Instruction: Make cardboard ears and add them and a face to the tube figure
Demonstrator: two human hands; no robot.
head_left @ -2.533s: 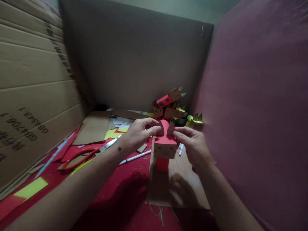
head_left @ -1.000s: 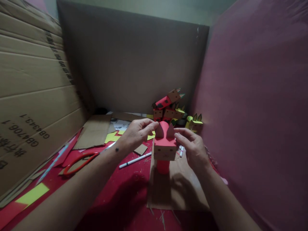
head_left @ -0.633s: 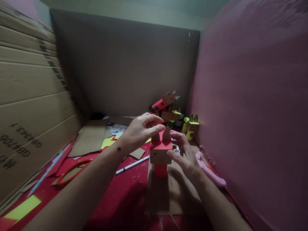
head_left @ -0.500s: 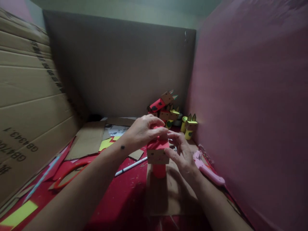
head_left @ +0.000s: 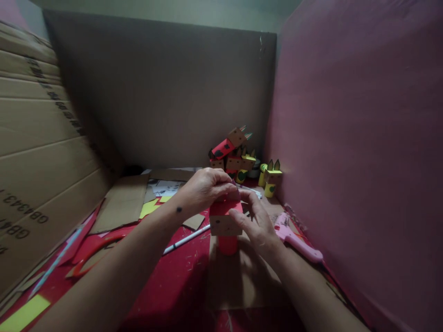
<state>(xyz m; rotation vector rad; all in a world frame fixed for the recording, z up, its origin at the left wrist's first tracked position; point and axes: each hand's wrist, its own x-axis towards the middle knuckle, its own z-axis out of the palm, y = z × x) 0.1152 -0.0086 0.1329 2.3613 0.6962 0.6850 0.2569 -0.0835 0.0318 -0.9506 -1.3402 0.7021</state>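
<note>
A red paper-and-cardboard animal figure (head_left: 226, 221) is standing upright just below the centre of the frame, its box-shaped head (head_left: 226, 227) facing the camera. The left hand (head_left: 210, 186) is holding its thumb and fingers narrow around the ears (head_left: 235, 192), covering most of them. The right hand (head_left: 258, 219) is holding the head's right side, its thumb resting at the front upper edge and its fingers curving behind. A brown cardboard sheet (head_left: 226, 288) is lying under the figure on the red desk (head_left: 162, 286). Left of it, a white pen-like stick (head_left: 187, 239) is slanting across the lower middle, and red-handled scissors (head_left: 85, 259) are lying partly hidden behind the left forearm. Yellow paper (head_left: 26, 312) is showing at lower left. A pink glue gun (head_left: 299, 244) is lying at lower right. Farther up, 1 yellow figure with 2 ears (head_left: 272, 182) is standing near the pink panel (head_left: 360, 138), and a pile of similar figures (head_left: 223, 148) is sitting to its left. A printed cardboard panel (head_left: 31, 138) is filling the left edge.
</note>
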